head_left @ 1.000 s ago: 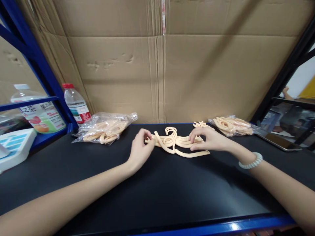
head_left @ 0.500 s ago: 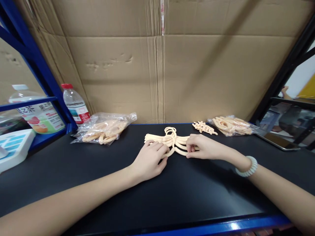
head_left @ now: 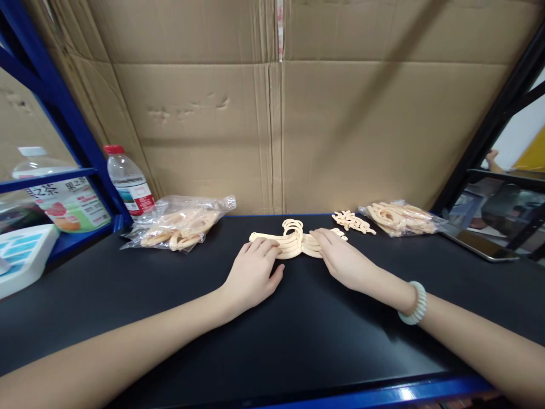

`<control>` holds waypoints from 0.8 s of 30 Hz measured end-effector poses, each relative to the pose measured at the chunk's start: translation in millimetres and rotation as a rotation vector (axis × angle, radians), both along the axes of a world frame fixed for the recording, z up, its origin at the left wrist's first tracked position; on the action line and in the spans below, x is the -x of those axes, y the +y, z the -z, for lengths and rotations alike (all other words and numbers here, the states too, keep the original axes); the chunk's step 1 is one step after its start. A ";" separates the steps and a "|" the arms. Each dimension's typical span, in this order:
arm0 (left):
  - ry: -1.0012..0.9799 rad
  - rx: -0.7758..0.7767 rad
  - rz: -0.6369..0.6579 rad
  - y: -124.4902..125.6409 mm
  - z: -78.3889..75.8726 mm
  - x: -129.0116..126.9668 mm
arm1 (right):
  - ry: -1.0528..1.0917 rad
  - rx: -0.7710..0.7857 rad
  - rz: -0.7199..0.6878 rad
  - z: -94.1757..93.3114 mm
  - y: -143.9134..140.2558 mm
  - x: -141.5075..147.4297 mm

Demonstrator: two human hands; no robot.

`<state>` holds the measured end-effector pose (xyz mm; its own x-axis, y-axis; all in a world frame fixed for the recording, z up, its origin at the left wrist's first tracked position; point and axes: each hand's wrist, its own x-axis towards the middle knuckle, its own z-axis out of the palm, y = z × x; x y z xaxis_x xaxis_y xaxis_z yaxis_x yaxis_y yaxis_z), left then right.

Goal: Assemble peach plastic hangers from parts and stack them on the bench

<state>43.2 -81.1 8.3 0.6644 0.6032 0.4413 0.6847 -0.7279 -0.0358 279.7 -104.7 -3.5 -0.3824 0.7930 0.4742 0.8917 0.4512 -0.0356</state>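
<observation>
Several cream-coloured clothes hangers (head_left: 293,245) lie nested together on the black table (head_left: 298,335), their hooks towards the cardboard at the back. My left hand (head_left: 252,272) rests over the left arms of the hangers, fingers laid on them and thumb held apart. Across the right arms lies my right hand (head_left: 344,260), its fingers stretched out over the hangers and its thumb mostly hidden. A pale beaded bracelet (head_left: 415,304) circles the right wrist. Just beyond the right hand is a heap of small cream pieces (head_left: 353,221).
Clear bags of cream hangers lie at the left (head_left: 183,224) and right (head_left: 400,217). A phone (head_left: 483,244) sits by the right rack. A red-capped bottle (head_left: 130,184), a larger bottle (head_left: 70,199) and a white-and-blue tray (head_left: 25,258) stand left. Cardboard (head_left: 204,125) walls the back.
The front hanger, gripped by both hands before, has moved back against the others, so the stack sits closer together. My fingers have loosened and now lie over the hangers.
</observation>
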 end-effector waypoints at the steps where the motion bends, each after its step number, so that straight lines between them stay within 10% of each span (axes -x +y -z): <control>1: 0.002 0.006 -0.006 -0.2 0.4 -0.3 | -0.026 0.006 0.008 4.8 0.4 1.1; 24: 0.008 0.165 0.073 17.1 -0.5 -2.6 | 0.045 -0.024 0.185 -4.9 28.7 -9.3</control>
